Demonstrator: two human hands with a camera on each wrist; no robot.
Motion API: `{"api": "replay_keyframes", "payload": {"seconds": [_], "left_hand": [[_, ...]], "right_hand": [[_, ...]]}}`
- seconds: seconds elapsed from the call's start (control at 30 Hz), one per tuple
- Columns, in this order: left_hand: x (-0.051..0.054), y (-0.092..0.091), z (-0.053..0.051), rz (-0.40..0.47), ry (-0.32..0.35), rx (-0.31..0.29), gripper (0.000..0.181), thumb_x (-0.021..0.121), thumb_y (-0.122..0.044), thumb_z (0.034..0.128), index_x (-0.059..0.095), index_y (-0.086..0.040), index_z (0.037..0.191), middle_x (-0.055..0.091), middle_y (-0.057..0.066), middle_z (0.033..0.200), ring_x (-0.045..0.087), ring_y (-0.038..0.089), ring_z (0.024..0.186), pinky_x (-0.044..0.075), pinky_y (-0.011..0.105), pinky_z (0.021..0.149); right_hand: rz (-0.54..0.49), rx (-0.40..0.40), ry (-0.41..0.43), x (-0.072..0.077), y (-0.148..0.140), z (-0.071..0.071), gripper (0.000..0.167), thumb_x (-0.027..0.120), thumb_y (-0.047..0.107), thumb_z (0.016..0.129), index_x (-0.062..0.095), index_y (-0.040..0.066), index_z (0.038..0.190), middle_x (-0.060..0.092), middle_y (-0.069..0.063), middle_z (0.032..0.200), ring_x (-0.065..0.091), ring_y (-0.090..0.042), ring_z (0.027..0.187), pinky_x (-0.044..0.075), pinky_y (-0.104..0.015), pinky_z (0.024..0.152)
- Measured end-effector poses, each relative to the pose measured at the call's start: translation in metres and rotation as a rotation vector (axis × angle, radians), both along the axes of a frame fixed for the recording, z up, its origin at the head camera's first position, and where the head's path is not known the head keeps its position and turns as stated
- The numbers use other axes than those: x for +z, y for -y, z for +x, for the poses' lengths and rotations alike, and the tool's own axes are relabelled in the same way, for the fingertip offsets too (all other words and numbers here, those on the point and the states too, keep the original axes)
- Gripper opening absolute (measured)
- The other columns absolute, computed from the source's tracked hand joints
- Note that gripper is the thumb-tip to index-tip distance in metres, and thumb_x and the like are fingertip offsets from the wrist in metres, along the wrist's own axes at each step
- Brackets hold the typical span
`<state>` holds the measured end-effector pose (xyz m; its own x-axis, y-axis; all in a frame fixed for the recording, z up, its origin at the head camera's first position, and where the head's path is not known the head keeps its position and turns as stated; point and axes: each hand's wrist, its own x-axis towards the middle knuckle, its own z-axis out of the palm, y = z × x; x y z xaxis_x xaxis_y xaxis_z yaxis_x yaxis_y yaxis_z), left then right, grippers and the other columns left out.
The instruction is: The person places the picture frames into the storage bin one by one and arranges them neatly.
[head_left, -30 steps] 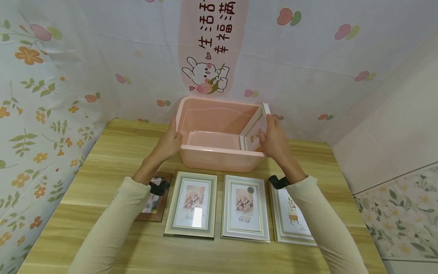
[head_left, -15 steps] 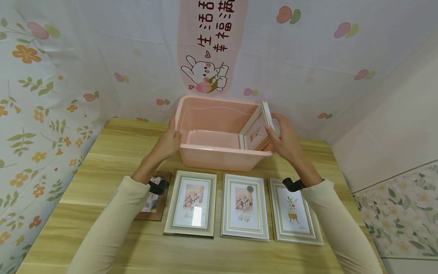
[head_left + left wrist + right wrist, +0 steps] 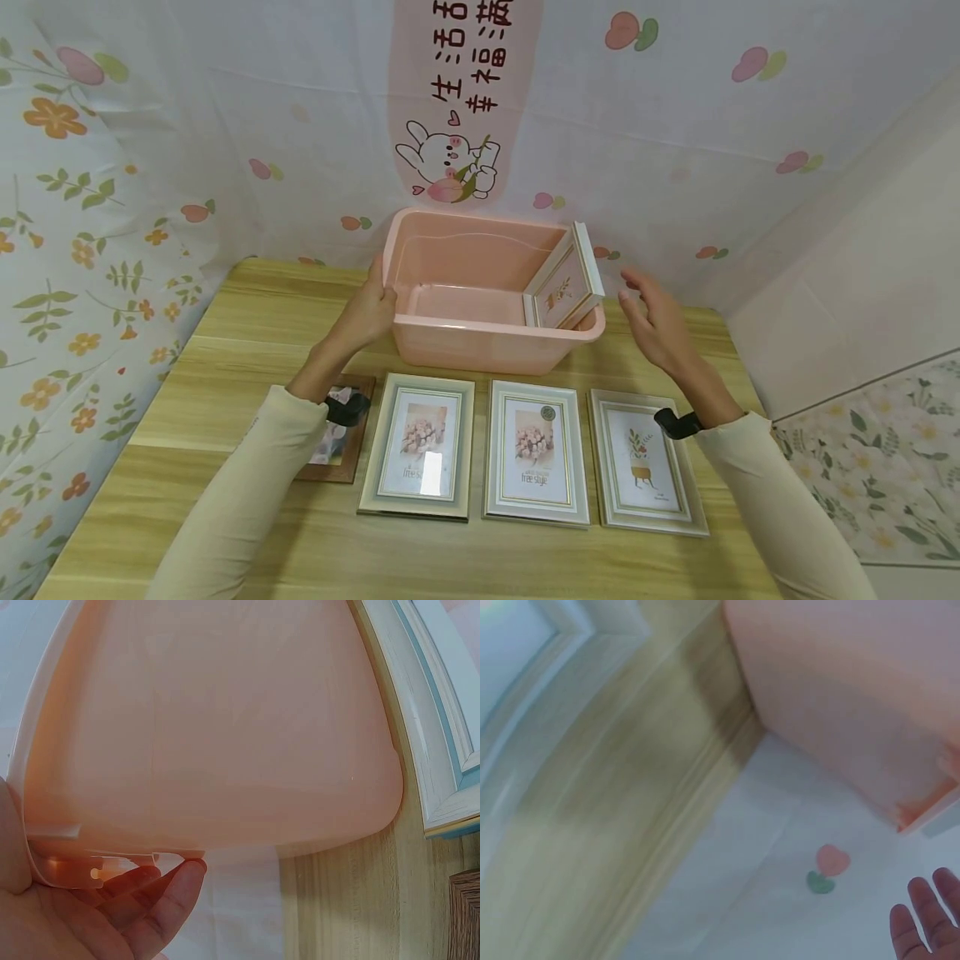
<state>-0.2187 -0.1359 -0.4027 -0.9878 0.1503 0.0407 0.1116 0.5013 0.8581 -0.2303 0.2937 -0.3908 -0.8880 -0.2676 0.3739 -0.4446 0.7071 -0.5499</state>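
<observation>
over on the pale wood-grain worktop (image 3: 232,342) sits a pink rectangular plastic tub (image 3: 480,350), a white-and-gold rectangular picture frame (image 3: 558,287) leaning inside its right end. the left hand (image 3: 369,310) has its fingers clamped on the tub's rim; the right hand's (image 3: 660,325) are apart, holding nothing.

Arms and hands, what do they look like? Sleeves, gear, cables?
Long cream sleeves, the left sleeve matching the right sleeve, both ending near the wrist. A small black device sits at the left wrist and another at the right. Left hand and right hand are ungloved. No cables visible.
</observation>
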Motion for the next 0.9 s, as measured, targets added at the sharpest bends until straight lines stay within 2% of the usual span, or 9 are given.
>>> {"api": "replay_keyframes", "payload": {"seconds": [0.2,0.57,0.9], "left_hand": [[0.001,0.001,0.000,0.000,0.014,-0.007,0.060,0.025,-0.010,0.1041,-0.002,-0.003,0.157,0.030,0.035,0.152,0.038,0.045,0.137,0.031,0.057,0.112],[0.000,0.001,0.001,-0.010,0.016,-0.007,0.062,0.025,-0.009,0.1041,-0.006,-0.003,0.157,0.026,0.033,0.155,0.035,0.043,0.140,0.029,0.055,0.114],[-0.001,0.002,0.000,-0.014,0.017,-0.004,0.063,0.025,-0.010,0.1040,-0.006,-0.006,0.158,0.027,0.033,0.155,0.036,0.042,0.139,0.031,0.055,0.112]], "right_hand": [[0.045,0.001,0.035,-0.007,-0.014,0.007,0.049,0.043,0.026,0.106,0.045,-0.008,0.142,0.050,-0.031,0.137,0.047,-0.049,0.124,0.034,-0.065,0.101],[0.147,-0.022,0.173,-0.023,-0.039,0.019,0.052,0.044,0.031,0.106,0.045,-0.005,0.143,0.050,-0.029,0.140,0.047,-0.048,0.126,0.036,-0.067,0.099],[0.186,0.033,0.226,-0.046,-0.063,0.032,0.051,0.048,0.028,0.104,0.045,-0.006,0.142,0.051,-0.029,0.139,0.047,-0.047,0.125,0.039,-0.064,0.095]]}}
